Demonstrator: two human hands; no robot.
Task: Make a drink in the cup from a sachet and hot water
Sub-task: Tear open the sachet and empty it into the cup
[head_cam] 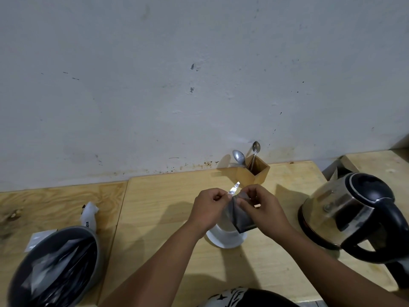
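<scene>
A dark grey sachet (pixel 242 218) hangs over the white cup (pixel 225 238), which stands on the wooden table in front of me. My right hand (pixel 261 207) pinches the sachet's upper edge. My left hand (pixel 209 207) grips a shiny strip (pixel 234 188) torn up from the sachet's top; whether it is fully torn off I cannot tell. Both hands hover just above the cup and hide most of its rim. A steel kettle (pixel 347 211) with a black lid and handle stands to the right of the cup.
A wooden holder (pixel 254 172) with spoons stands against the wall behind the cup. At the left, a dark round bowl (pixel 55 269) holds several more sachets, with a white packet (pixel 89 216) behind it. The wall runs close along the table's back edge.
</scene>
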